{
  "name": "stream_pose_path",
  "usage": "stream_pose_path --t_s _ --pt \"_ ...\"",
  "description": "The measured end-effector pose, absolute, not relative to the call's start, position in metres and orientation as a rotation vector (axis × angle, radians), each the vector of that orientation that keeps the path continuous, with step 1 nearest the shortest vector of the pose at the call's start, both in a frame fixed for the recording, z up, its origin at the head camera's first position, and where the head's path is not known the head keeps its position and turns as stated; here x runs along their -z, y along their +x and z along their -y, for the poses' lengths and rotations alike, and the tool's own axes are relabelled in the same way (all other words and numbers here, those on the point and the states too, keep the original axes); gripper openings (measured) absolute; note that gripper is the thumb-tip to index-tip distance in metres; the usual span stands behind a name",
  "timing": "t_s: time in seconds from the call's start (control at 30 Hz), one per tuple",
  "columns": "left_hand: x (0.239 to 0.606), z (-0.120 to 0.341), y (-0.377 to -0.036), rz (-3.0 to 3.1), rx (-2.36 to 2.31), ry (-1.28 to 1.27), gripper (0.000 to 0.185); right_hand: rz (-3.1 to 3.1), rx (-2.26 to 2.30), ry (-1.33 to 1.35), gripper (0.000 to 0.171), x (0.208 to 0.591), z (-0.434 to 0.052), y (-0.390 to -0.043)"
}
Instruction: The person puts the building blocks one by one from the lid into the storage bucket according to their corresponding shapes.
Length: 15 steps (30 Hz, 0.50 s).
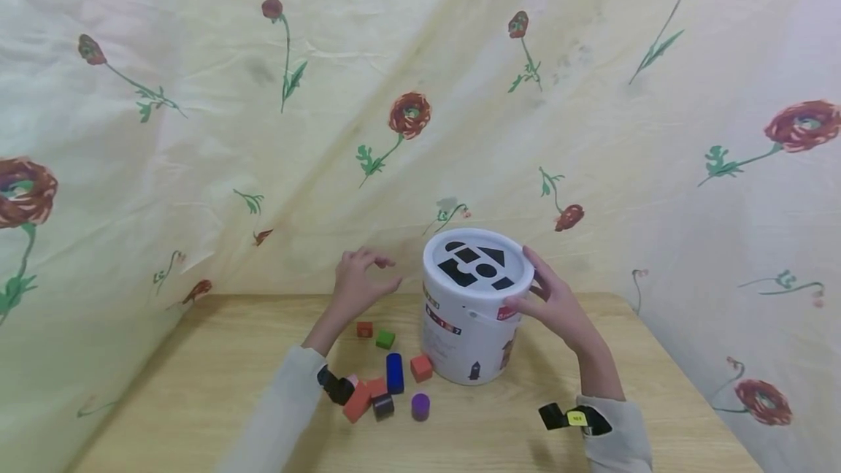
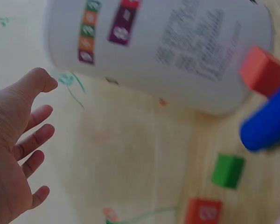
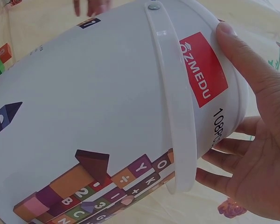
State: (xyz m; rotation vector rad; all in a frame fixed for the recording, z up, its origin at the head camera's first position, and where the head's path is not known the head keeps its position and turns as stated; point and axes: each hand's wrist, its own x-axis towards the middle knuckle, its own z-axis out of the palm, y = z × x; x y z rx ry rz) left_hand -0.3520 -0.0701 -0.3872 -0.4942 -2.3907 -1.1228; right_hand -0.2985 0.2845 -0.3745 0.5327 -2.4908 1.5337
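A white bucket (image 1: 474,320) stands upright on the wooden table (image 1: 657,385), its lid (image 1: 477,264) on and showing black shape-cut holes. The right hand (image 1: 558,301) rests against the bucket's right side near the top: the thumb (image 3: 252,60) lies on the rim beside a red label (image 3: 203,70), and the other fingers reach round the far side, lightly bent, so the hand cups the bucket's wall rather than clamping it; the right wrist view shows the white handle (image 3: 175,107) lying flat down the side just left of the thumb. The left hand (image 1: 358,283) is raised left of the bucket, near it but apart from it, fingers spread and loose, holding nothing; the left wrist view shows its open palm (image 2: 9,154) facing the bucket's wall with a gap between them. On the table in front of the bucket and left of it lie scattered blocks: a blue cylinder (image 1: 394,372), a red cube (image 1: 421,367), a green cube (image 1: 385,339), a purple cylinder (image 1: 420,406) and some orange pieces (image 1: 364,394).
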Motion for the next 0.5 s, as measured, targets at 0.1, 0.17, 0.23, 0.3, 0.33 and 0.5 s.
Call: stream_pose_path --t_s 0.1,0.17,0.23,0.3,0.33,0.5 --pt "0.399 0.08 -0.353 2.411 1.128 -0.486 0.028 2.485 -1.537 0.539 0.097 0.375 -0.285 -0.299" --pt "0.407 0.087 -0.354 2.431 1.129 -0.471 0.026 2.482 -1.539 0.544 0.097 0.375 -0.285 -0.299" --pt "0.415 0.093 -0.354 2.451 1.115 -0.458 0.024 2.479 -1.541 0.545 0.097 0.376 -0.285 -0.299" --pt "0.423 0.099 -0.354 2.478 1.112 -0.442 0.023 2.479 -1.545 0.546 0.098 0.376 -0.286 -0.299" --pt "0.426 0.101 -0.354 2.493 1.115 -0.434 0.024 2.48 -1.546 0.547 0.098 0.376 -0.286 -0.299" --pt "0.443 0.114 -0.352 2.574 1.114 -0.395 0.026 2.482 -1.55 0.548 0.098 0.376 -0.286 -0.3"
